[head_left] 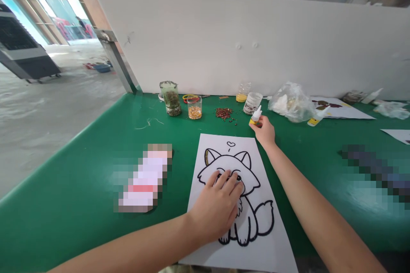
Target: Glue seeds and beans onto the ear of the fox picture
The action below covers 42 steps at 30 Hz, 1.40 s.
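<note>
My left hand [219,202] lies flat, fingers spread, on a white sheet of paper [205,254] printed with a black-outlined fox. It covers part of the fox's face and chest. The fox's left-hand ear [207,158] has a brownish-yellow strip along its inner edge. Beyond the sheet's top right corner, my right hand [265,131] grips a small white glue bottle [256,116] with a yellow label, its nozzle pointing up. Just behind the bottle, a clear jar [253,103] with dark bits inside leans over.
Along the white partition [198,42] stand a green-tinted cup of dried herbs [172,102], a cup of corn kernels [194,112], loose reddish beans [223,113], a plastic bag [293,102] and another glue bottle [315,120]. Blurred objects flank the sheet on the green table [86,170].
</note>
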Available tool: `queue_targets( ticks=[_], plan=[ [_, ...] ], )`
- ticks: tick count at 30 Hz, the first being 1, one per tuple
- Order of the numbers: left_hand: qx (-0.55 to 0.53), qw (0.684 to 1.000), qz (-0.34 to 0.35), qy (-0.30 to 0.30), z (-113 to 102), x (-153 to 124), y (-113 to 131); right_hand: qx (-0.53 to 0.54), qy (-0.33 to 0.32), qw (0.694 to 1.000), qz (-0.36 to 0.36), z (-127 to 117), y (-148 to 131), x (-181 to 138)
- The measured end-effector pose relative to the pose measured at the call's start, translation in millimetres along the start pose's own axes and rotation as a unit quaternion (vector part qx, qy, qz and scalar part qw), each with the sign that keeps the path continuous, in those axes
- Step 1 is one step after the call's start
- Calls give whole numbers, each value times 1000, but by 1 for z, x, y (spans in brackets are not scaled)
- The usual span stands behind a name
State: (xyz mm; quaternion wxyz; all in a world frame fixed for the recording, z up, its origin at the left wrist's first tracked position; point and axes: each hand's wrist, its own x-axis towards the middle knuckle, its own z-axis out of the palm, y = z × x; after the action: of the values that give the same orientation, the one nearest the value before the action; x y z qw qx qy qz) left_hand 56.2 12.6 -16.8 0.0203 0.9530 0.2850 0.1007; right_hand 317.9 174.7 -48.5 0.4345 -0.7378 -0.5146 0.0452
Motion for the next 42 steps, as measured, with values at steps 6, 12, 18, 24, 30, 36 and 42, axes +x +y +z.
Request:
queue_targets(
  ticks=[6, 12, 18, 24, 30, 36, 42],
  plan=[
    [-15, 1000, -4, 1, 0, 1, 0, 18, -9, 1000, 18, 1, 3, 3],
    [-28, 999, -23, 0, -6, 3, 2, 44, -6, 998, 50, 3, 6, 5],
    [-38, 998, -40, -1, -11, 6, 4, 62, 7, 996, 60, 5, 8, 5],
    [-43, 997, -58, -4, -12, 6, 4, 111, 30, 989, 91, 3, 5, 5],
    [-51, 996, -74, 2, -12, 11, 4, 179, 80, 972, 127, -7, 1, 3],
    [-59, 994, -88, 18, -13, 12, 6, 225, 113, 958, 140, -15, 0, -6],
    [-69, 994, -82, 21, -18, 16, 3, 253, 154, 952, 78, -43, -26, -18]
  ],
)
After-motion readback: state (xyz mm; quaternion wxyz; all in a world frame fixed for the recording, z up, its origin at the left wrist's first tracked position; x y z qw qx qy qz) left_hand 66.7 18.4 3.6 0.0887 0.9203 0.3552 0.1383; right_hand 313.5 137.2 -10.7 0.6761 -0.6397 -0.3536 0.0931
